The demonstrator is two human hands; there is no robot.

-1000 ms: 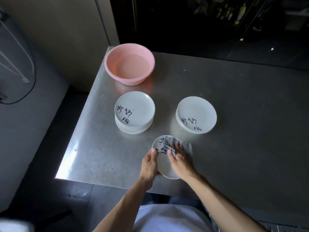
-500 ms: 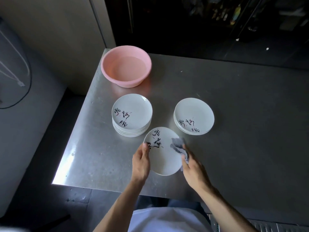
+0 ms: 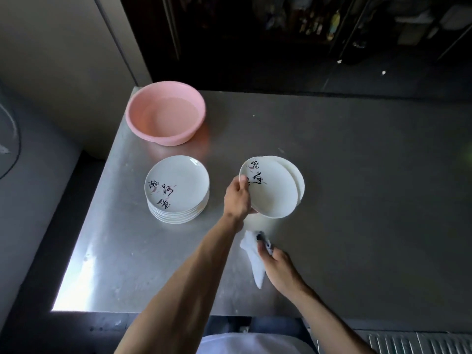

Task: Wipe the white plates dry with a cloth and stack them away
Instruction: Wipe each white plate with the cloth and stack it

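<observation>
My left hand (image 3: 237, 198) grips the left rim of a white plate with black writing (image 3: 272, 192) and holds it tilted over the right stack of plates (image 3: 299, 180), which it mostly hides. My right hand (image 3: 279, 268) holds a white cloth (image 3: 255, 259) low over the table, nearer to me than the plate and apart from it. A taller stack of white plates (image 3: 177, 189) stands to the left of my left hand.
A pink basin (image 3: 165, 112) with water sits at the back left corner of the steel table (image 3: 370, 200). The table's left and near edges drop to a dark floor. A wall stands on the left and dark shelving behind.
My left hand has carried the plate up and to the right, over the right stack. My right hand has come off the plate with the cloth and dropped toward me.
</observation>
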